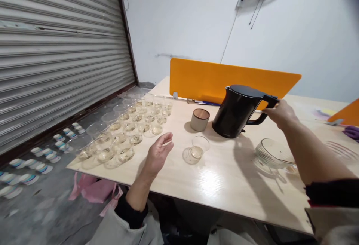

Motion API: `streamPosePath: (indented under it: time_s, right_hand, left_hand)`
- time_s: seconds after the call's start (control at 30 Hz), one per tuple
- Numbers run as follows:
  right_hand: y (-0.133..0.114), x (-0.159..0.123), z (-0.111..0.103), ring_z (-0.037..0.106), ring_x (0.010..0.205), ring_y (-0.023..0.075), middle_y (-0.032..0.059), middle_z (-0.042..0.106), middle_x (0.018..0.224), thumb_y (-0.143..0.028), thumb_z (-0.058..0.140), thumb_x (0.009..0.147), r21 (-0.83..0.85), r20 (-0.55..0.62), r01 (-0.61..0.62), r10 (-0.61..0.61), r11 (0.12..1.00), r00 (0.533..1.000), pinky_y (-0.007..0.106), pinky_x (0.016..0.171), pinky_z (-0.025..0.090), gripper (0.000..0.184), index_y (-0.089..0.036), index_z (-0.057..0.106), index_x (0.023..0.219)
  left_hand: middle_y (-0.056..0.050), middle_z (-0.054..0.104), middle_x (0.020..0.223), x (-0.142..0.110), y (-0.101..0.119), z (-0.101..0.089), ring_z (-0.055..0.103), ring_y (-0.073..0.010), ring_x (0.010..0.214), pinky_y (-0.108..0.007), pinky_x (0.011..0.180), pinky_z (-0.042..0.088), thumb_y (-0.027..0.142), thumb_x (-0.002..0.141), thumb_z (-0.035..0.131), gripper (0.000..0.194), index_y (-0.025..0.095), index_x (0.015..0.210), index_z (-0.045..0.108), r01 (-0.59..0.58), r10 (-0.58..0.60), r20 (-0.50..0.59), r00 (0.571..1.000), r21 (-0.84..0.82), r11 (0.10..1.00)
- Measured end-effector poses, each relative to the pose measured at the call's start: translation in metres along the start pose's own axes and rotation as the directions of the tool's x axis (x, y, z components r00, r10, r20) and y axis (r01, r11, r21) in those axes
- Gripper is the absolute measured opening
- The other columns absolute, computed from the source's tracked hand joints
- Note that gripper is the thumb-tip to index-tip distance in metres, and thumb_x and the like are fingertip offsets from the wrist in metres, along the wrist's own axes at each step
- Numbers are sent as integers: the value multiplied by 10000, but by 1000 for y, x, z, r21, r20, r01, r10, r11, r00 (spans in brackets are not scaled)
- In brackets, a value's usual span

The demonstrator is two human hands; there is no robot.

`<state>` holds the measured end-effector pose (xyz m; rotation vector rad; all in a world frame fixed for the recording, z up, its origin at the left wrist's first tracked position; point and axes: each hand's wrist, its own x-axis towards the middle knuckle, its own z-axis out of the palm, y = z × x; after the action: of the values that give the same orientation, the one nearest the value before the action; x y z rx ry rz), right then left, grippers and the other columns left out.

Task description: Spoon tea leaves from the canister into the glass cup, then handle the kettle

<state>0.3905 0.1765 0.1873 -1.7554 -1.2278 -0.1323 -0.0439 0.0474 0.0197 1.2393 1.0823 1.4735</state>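
Right hand: We see the right hand (pixel 280 115) at the top of the kettle handle. The fingers touch the handle or are just behind it. We cannot tell if they are closed around it.

Left hand: We see the left hand (pixel 158 153) over the table with the fingers open and a little apart. It holds nothing, and we see it is not on any cup.

Kettle: The black kettle (pixel 237 114) stands on the wooden table (pixel 224 196), to the right of the middle, with its lid on and its handle toward the right hand.

Near the kettle: A small clear cup (pixel 198 147) with a little pale liquid is in front of the kettle, between the two hands. A beige jar (pixel 200 119) with a brown lid stands just left of the kettle. A ribbed glass bowl (pixel 273 153) is on the right, under the right arm.

Left end of table: Many clear cups (pixel 129 127) with pale liquid stand close together in rows, near the left hand.

Around the table: We see an orange divider (pixel 224 80) along the far edge, a purple cloth (pixel 352 132) at the right, and a pink bag (pixel 92 189) below the table edge.

Room: A metal shutter (pixel 56 58) is on the left, and blue and white round pieces (pixel 36 168) lie in rows on the floor.
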Motion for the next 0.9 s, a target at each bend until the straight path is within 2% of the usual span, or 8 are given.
streamPosePath:
  time_s: [0.03, 0.07, 0.17, 0.27, 0.37, 0.53, 0.67, 0.9]
  right_hand:
    - [-2, -18, -4, 563, 1218, 413, 359, 603, 1269, -92, 829, 679, -48, -12, -4, 3, 999, 1000, 632, 1006, 386, 655, -9, 601, 1287]
    - [-3, -41, -7, 475, 1343, 422, 354, 510, 1426, -181, 811, 743, -155, -42, 104, -112, 982, 993, 627, 1091, 339, 790, -31, 483, 1445]
    - [-1, -129, -4, 437, 1421, 365, 204, 471, 1546, -358, 630, 914, -117, -11, 402, -406, 908, 914, 575, 1145, 384, 746, -175, 345, 1578]
    - [9, -213, 17, 420, 1451, 345, 188, 444, 1579, -478, 453, 1002, -15, 324, 463, -433, 886, 841, 546, 1178, 373, 683, -164, 329, 1595]
    - [19, -260, 42, 337, 1509, 360, 216, 367, 1628, -490, 361, 1023, -76, 574, 445, -326, 893, 752, 562, 1187, 350, 712, -118, 275, 1623]
    - [15, -275, 61, 234, 1559, 333, 204, 315, 1656, -540, 328, 1021, -143, 663, 560, -341, 816, 667, 555, 1248, 220, 743, -87, 315, 1610]
    - [4, -277, 59, 215, 1563, 342, 215, 304, 1655, -582, 311, 1016, -184, 725, 595, -301, 783, 620, 544, 1261, 179, 782, -44, 376, 1580]
    - [1, -279, 59, 185, 1568, 353, 213, 280, 1662, -599, 307, 1010, -246, 730, 586, -250, 772, 636, 581, 1250, 165, 797, -54, 369, 1589]
  left_hand:
    - [-148, 616, 1437, 3, -2, 1, 577, -283, 1335, -435, 1094, 481, 457, 908, 691, 538, 181, 1360, 600, -20, 19, 25, 999, 57, 998]
    - [-147, 587, 1475, 6, -3, 2, 552, -280, 1369, -434, 1117, 468, 452, 931, 656, 537, 182, 1390, 580, -47, 41, 59, 997, 120, 992]
    - [-139, 500, 1568, 17, -4, 8, 460, -266, 1459, -430, 1205, 383, 414, 997, 529, 539, 172, 1478, 506, -156, 85, 192, 978, 391, 907]
    - [-128, 352, 1666, 27, -8, 14, 279, -260, 1564, -437, 1285, 232, 389, 1023, 443, 591, 157, 1564, 386, -276, 53, 343, 938, 645, 712]
    - [-121, 215, 1712, 27, -19, 20, 134, -257, 1600, -472, 1300, 168, 418, 1050, 366, 631, 148, 1612, 272, -353, -29, 429, 903, 778, 520]
    - [-115, 188, 1715, 16, -34, 29, 105, -257, 1604, -509, 1307, 116, 460, 1068, 288, 643, 136, 1622, 246, -430, -67, 463, 884, 860, 276]
    - [-96, 195, 1714, 12, -36, 30, 120, -252, 1604, -516, 1306, 99, 477, 1074, 238, 640, 144, 1620, 263, -428, -85, 456, 886, 875, 225]
    - [-82, 170, 1720, 12, -34, 32, 94, -251, 1607, -530, 1304, 88, 459, 1070, 243, 633, 161, 1628, 247, -416, -120, 442, 889, 888, 194]
